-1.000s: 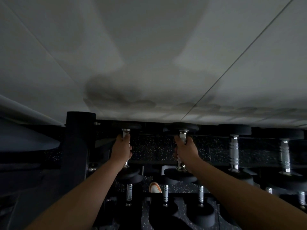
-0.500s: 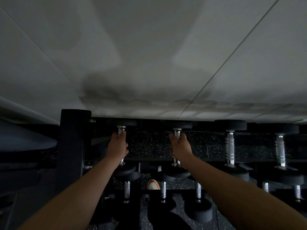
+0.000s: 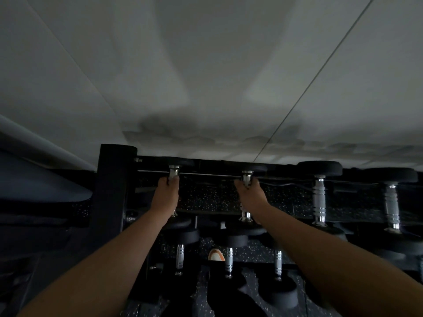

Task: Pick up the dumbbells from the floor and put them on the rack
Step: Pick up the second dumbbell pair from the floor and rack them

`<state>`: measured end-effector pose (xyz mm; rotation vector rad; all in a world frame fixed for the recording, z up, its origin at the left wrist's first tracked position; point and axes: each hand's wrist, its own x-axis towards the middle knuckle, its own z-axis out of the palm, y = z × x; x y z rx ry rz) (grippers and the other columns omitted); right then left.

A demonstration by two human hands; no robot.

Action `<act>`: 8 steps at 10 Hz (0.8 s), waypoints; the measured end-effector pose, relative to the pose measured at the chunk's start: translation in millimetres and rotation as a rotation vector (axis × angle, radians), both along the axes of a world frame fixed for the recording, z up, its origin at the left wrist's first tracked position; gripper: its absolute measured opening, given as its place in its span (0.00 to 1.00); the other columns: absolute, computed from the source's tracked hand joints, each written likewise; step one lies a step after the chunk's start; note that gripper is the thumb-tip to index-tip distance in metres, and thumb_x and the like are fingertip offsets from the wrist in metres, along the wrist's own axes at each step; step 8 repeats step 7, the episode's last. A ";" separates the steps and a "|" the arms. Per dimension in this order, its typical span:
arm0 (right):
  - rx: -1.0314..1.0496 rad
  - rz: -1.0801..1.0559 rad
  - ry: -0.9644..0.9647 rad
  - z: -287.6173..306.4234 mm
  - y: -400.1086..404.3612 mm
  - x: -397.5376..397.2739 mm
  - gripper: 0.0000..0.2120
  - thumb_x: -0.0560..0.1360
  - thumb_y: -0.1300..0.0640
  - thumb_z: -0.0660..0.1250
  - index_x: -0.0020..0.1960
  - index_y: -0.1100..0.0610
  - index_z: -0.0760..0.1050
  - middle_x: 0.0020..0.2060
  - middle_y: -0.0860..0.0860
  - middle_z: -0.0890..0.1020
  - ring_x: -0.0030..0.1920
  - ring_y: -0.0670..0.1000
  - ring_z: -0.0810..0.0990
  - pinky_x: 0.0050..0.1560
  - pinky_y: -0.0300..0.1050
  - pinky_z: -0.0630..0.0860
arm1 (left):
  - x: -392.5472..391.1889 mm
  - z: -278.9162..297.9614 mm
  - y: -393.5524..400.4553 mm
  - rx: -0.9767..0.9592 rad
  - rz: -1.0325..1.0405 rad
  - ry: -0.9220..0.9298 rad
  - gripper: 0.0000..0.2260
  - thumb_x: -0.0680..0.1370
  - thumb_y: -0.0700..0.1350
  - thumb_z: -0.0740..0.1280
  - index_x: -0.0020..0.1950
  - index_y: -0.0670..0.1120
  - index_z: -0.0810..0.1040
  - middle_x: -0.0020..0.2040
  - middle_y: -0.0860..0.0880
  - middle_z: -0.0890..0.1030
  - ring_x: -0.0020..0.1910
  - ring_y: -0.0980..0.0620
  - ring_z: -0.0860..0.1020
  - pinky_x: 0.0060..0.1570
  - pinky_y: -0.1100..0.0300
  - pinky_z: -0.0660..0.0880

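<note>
My left hand is wrapped around the chrome handle of a black dumbbell lying on the top tier of the black rack, at its left end. My right hand grips the handle of a second black dumbbell just to the right, on the same tier. Both dumbbells lie front to back across the tier's rails. Their handles are mostly covered by my fingers.
Two more dumbbells rest on the top tier to the right. Three smaller ones sit on the lower tier. A white wall stands right behind the rack. An orange-and-white shoe shows on the speckled floor.
Both hands have pushed the two dumbbells farther back onto the top tier, toward the wall. The view has shifted slightly.
</note>
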<state>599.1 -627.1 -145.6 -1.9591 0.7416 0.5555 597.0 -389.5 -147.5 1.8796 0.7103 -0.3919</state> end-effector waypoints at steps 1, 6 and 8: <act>-0.016 -0.003 -0.014 10.4 3.3 -4.7 0.30 0.77 0.39 0.62 0.69 0.59 0.65 0.57 0.61 0.79 0.54 0.62 0.80 0.56 0.57 0.78 | -7.0 10.1 0.6 0.013 -0.014 -0.018 0.16 0.82 0.58 0.57 0.61 0.49 0.67 0.45 0.48 0.78 0.40 0.50 0.78 0.37 0.55 0.74; -0.125 -0.003 -0.305 97.4 29.1 -93.4 0.29 0.78 0.38 0.61 0.72 0.55 0.68 0.63 0.57 0.80 0.61 0.59 0.78 0.62 0.54 0.74 | -63.9 85.3 18.2 -0.016 -0.244 -0.326 0.19 0.81 0.59 0.57 0.46 0.44 0.75 0.39 0.42 0.77 0.36 0.49 0.74 0.39 0.53 0.71; -0.125 -0.011 -0.367 118.3 35.7 -115.0 0.30 0.78 0.38 0.61 0.71 0.56 0.69 0.64 0.56 0.79 0.62 0.58 0.77 0.63 0.53 0.73 | -87.0 113.6 20.2 0.022 -0.219 -0.311 0.16 0.82 0.55 0.58 0.61 0.46 0.75 0.50 0.49 0.78 0.46 0.50 0.75 0.39 0.59 0.67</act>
